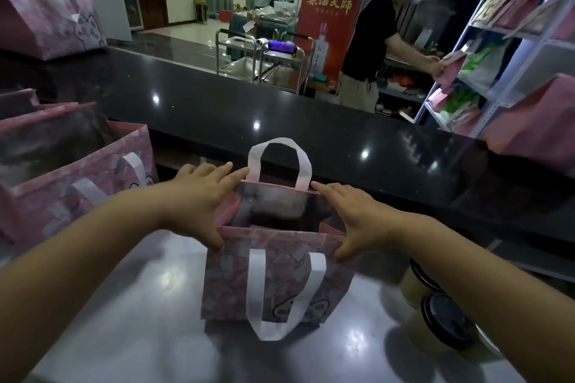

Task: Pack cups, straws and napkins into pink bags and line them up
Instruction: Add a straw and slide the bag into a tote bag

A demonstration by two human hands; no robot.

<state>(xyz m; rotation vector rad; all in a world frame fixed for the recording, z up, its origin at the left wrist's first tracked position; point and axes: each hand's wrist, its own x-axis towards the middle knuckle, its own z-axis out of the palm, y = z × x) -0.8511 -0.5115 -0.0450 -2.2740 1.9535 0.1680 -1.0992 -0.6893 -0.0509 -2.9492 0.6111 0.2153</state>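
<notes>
Steel worktop point(130, 305) below black stone counter point(217, 102)

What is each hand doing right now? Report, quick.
Left hand: open, fingers spread, pressing the left edge of the bag mouth.
Right hand: open, spreading the bag's right edge.

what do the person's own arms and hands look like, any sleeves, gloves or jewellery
Both arms are bare from the frame's edge to the fingertips: no sleeves come into view. The left hand and right hand wear no gloves. No rings, watch, bracelet or wristband can be seen on either. Fingernails look short and unpainted, though the picture is slightly blurred.
</notes>
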